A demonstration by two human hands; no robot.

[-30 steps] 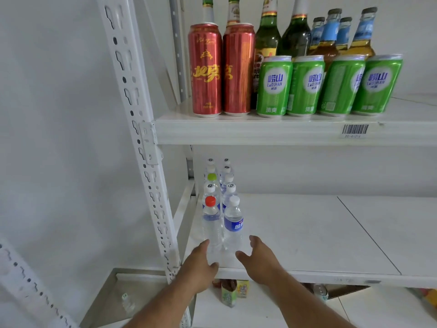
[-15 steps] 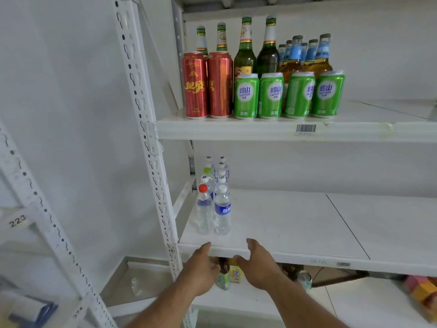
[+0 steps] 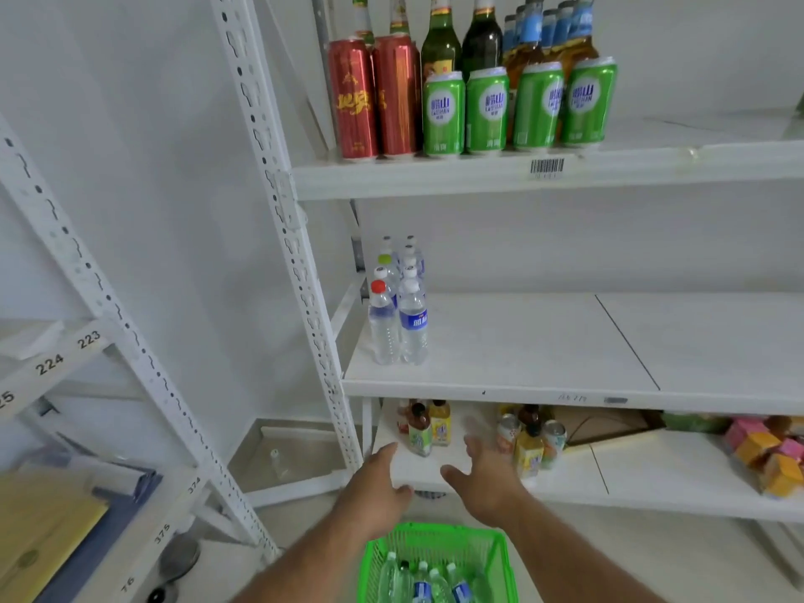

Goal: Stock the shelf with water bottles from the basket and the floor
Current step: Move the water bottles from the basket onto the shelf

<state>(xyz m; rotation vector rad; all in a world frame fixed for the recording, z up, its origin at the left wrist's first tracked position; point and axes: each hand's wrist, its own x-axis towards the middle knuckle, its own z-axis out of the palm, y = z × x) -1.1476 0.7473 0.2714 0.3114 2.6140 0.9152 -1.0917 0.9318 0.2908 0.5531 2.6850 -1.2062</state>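
- The right hand [image 3: 483,480] was motion-blurred at its fingertips.
- The green basket [image 3: 437,542] was cut off by the bottom edge.
- The rear water bottles [image 3: 409,263] stood partly hidden.

Two bare forearms are seen, ending in the left hand [image 3: 377,485] and right hand [image 3: 487,480]; no sleeve, watch or ring is worn.

Two red cans [image 3: 373,97] and four green cans [image 3: 517,111] stand before glass bottles [image 3: 461,41] up top; juice bottles [image 3: 428,426] and colourful boxes [image 3: 768,452] sit lower down.
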